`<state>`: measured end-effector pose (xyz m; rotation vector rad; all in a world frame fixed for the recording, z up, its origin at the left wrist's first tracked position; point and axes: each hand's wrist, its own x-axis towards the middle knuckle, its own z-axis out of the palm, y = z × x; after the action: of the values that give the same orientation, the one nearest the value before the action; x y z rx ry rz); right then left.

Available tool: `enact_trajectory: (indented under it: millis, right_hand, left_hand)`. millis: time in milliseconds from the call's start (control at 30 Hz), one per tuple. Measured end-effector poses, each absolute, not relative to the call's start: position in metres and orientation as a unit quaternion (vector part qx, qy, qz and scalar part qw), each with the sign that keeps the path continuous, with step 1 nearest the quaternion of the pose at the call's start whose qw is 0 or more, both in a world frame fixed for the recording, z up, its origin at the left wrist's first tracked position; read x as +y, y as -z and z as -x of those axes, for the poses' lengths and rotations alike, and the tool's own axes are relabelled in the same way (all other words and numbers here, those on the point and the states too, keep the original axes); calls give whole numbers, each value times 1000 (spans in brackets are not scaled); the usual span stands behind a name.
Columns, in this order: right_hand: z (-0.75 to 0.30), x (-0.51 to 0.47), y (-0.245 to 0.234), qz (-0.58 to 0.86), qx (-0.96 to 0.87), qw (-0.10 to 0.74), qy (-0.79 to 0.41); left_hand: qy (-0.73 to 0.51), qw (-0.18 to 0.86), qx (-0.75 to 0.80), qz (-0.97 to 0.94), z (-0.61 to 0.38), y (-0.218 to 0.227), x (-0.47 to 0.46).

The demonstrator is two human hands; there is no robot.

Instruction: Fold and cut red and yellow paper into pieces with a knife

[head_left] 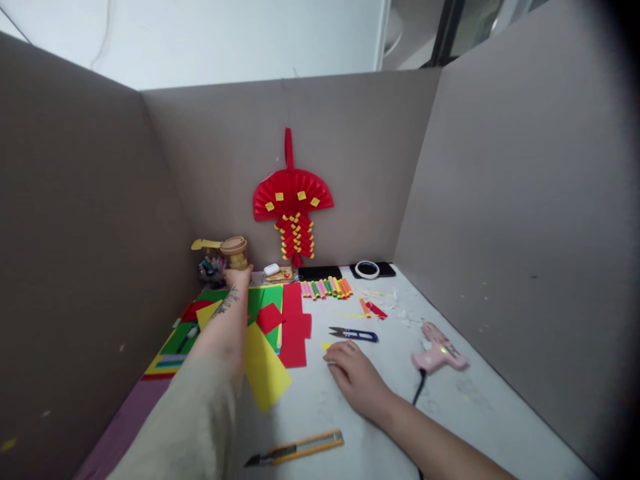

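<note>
My left hand (239, 277) is stretched far forward to the back of the table, at the base of a tan spool-shaped holder (235, 253); its fingers are hidden from view. My right hand (353, 371) lies palm down on the white table (475, 407), fingers curled over a small yellow paper scrap (326, 346). Blue thread snips (355, 334) lie just beyond that hand. A pile of red, green and yellow paper sheets (280, 327) lies under my left forearm.
A red folded-paper ornament (293, 203) hangs on the cardboard back wall. Rolled coloured paper tubes (327, 289), a white tape ring (367, 269), a pink glue gun (439, 351) with its cord, and a yellow utility knife (300, 449) lie around. Cardboard walls enclose three sides.
</note>
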<state>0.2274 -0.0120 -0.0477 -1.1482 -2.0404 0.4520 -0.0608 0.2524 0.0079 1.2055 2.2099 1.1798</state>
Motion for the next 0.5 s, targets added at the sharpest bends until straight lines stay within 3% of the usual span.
enact_trajectory:
  millis: [333, 500]
  right_hand:
    - [-226, -11, 50, 459, -778, 383, -191]
    - [-228, -10, 54, 452, -780, 393, -182]
  left_hand:
    - [-456, 75, 786, -411, 48, -17, 227]
    - [-573, 51, 655, -489, 38, -46, 188]
